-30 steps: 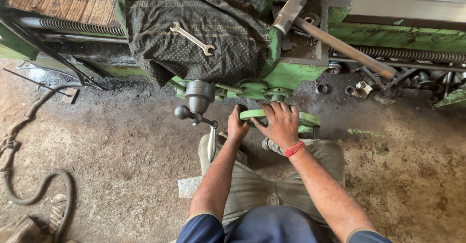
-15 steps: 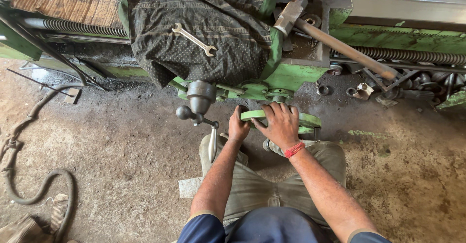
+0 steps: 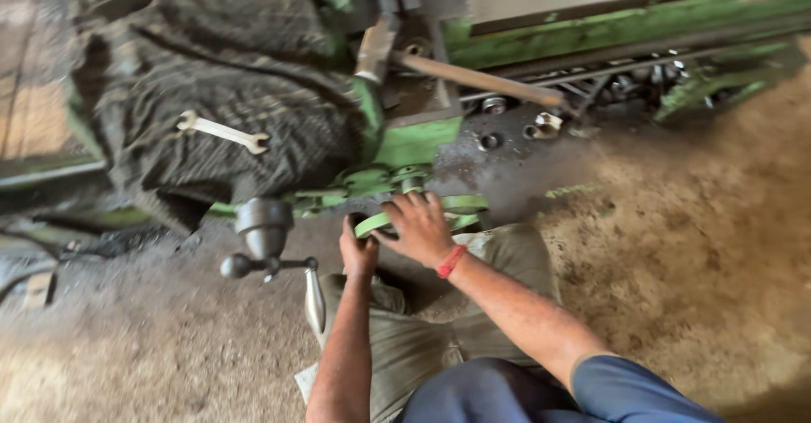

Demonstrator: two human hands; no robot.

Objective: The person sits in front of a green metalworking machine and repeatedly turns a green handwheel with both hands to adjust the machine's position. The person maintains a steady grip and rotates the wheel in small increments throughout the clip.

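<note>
Fingers of our right hand lie spread and flat over the round green-painted metal handwheel, palm pressing its rim; grip looks like a steadying push rather than a full wrap. Our left hand sits just beside it on the wheel's near left edge, fingers curled in around the rim, though blur hides exactly how tight. Neither hand pinches anything small. A red band sits on the right wrist.

Handwheel is low on the front of the green metal lathe-like machine, just above our knees, so both arms reach forward and down to meet it; we judge two hands on one rim gives more leverage.

Left of the hands, a grey steel lever with ball-end knobs sticks out from the machine, untouched. Above that, a dark striped cloth is draped over the machine body, with a silver open-ended spanner lying on it, probably parked within reach. A hammer with a long wooden handle rests on the machine top, apart from the hands. Loose metal nuts lie on the oily patch of the dirt floor near the machine base.
</note>
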